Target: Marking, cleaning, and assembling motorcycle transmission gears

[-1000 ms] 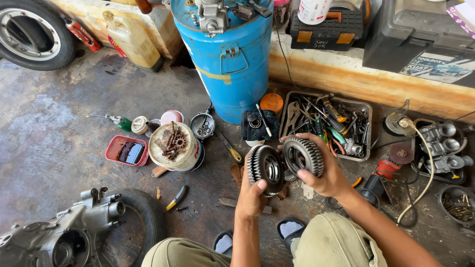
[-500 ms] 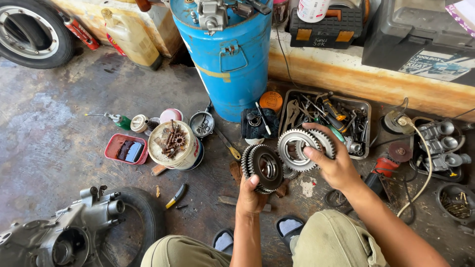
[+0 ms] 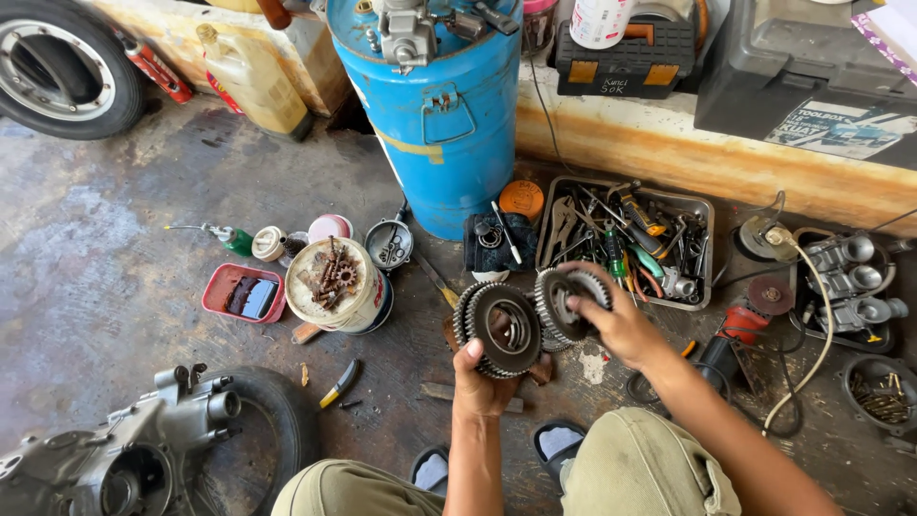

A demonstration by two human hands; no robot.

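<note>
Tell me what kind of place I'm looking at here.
Most likely a small motorcycle or engine repair workshop, worked on the floor. Both hands hold toothed gear parts: left hand, right hand. Nearby are a tray of hand tools, an engine casing and a wheel.

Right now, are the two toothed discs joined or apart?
Apart. The left hand holds the dark disc; the right hand holds the toothed ring separately beside it.

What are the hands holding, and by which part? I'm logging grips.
Left hand grips the toothed gear assembly by its lower rim; right hand holds a smaller gear by its edge.
</note>
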